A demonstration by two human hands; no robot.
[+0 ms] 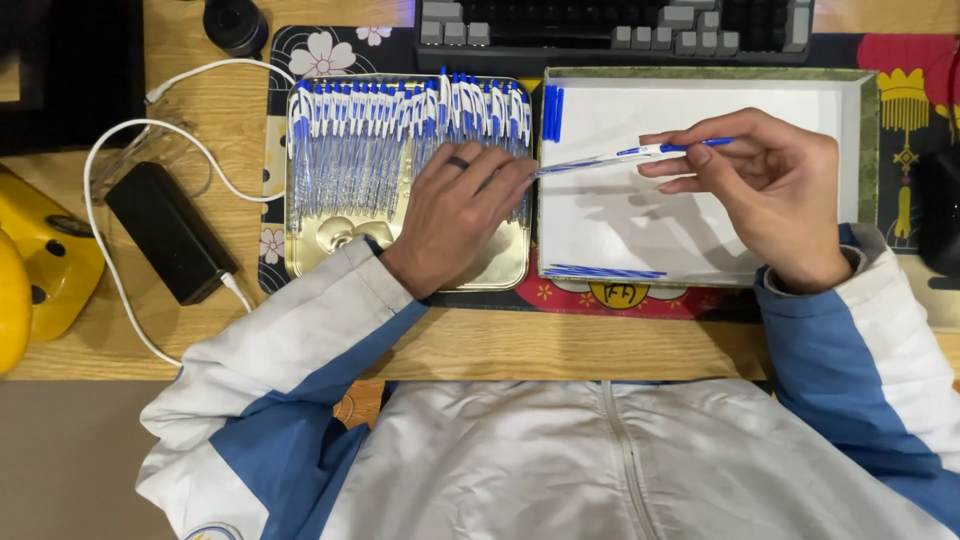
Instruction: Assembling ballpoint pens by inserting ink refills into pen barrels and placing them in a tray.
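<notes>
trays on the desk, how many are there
2. The gold tray lies under the left hand, filled with pens. The white tray sits beside it, under the right hand.

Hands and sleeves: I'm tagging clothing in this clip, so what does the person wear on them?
Both arms are in a white zip jacket with blue sleeve panels. The left hand wears a dark band ring on one finger; the right hand is bare.

- Your left hand (455, 215) rests on the pen row (400, 130) in the tray (500, 270), center frame.
- Your right hand (770, 190) holds 1 pen (640, 154) over the box (700, 100), right of the tray.
</notes>
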